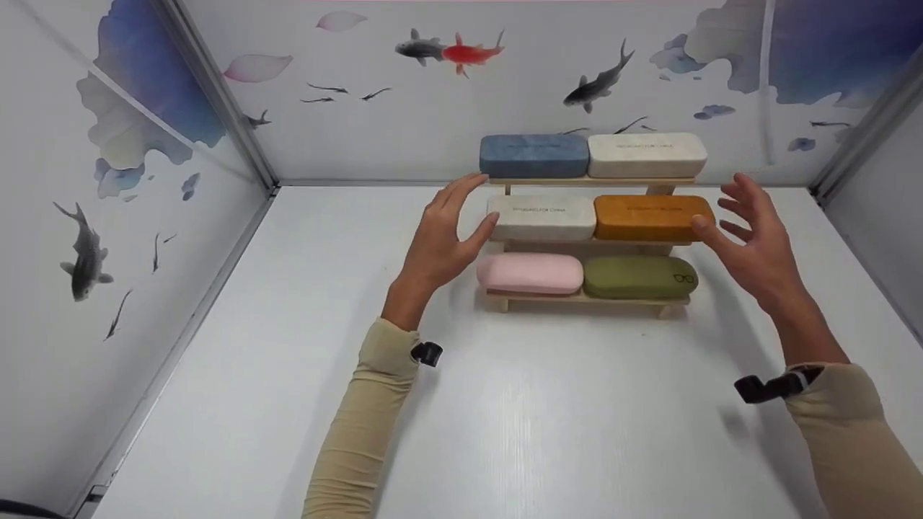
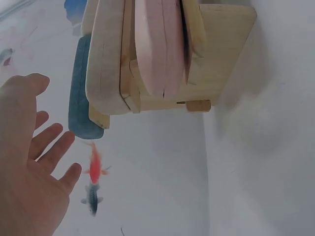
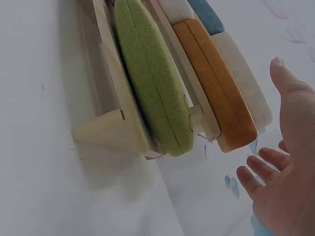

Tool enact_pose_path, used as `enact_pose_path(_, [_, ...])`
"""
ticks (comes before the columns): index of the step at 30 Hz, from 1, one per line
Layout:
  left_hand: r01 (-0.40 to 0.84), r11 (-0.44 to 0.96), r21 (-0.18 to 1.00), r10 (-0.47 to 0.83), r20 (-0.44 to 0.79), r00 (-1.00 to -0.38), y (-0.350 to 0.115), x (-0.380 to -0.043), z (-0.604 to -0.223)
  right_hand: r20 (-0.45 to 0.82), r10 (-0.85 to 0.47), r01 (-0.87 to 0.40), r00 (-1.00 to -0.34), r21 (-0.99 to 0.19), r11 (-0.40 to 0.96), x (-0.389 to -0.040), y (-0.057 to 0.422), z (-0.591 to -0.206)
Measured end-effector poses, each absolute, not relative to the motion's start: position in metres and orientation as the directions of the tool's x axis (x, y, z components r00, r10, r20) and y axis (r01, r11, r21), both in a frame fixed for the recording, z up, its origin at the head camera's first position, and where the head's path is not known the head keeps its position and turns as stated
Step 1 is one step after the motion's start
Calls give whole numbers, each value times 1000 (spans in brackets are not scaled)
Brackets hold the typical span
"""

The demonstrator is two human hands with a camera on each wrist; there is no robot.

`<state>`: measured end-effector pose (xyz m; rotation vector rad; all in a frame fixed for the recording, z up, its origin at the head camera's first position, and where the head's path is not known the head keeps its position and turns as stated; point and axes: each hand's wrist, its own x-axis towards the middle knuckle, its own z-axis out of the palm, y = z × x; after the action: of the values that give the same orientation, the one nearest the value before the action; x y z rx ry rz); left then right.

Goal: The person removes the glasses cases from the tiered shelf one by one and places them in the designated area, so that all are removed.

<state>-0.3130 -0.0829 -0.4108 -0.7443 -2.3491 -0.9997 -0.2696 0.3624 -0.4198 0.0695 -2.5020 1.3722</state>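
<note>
A three-tier wooden rack (image 1: 588, 300) holds several glasses cases in pairs. On top lie a blue case (image 1: 533, 156) and a white case (image 1: 647, 156). The middle tier carries another white case (image 1: 542, 218) and an orange case (image 1: 649, 218); at the bottom are a pink case (image 1: 531, 274) and a green case (image 1: 638, 277). My left hand (image 1: 441, 241) is spread beside the rack's left end, holding nothing. At the right end my right hand (image 1: 757, 245) hovers with fingers apart, its thumb overlapping the orange case in the head view. Both wrist views show gaps between hands and cases.
The rack stands on a white table (image 1: 533, 418) near its back edge. White panels (image 1: 433, 122) printed with fish rise behind and at the left. Each wrist bears a black camera mount (image 1: 427, 353).
</note>
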Motion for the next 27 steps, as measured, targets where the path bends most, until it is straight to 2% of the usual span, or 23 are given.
enact_pose_path(4, [626, 544, 559, 270, 589, -762, -84, -310, -422, 210, 70, -147, -975, -851, 504, -264, 369, -433])
enact_pose_path(12, [606, 523, 600, 290, 543, -788, -86, -311, -441, 111, -26, -111, -994, -886, 450, -252, 375, -465])
enact_pose_path(16, [575, 505, 644, 307, 489, -817, -87, -308, -447, 83, -89, -114, -993, -886, 449, -249, 377, -479])
enact_pose_path(22, [504, 473, 723, 324, 389, -862, -94, -306, -460, -34, -149, -41, -988, -882, 470, -248, 374, -490])
enact_pose_path(27, [463, 426, 778, 345, 333, -877, -95, -308, -469, -43, -198, -53, -979, -887, 459, -247, 379, -499])
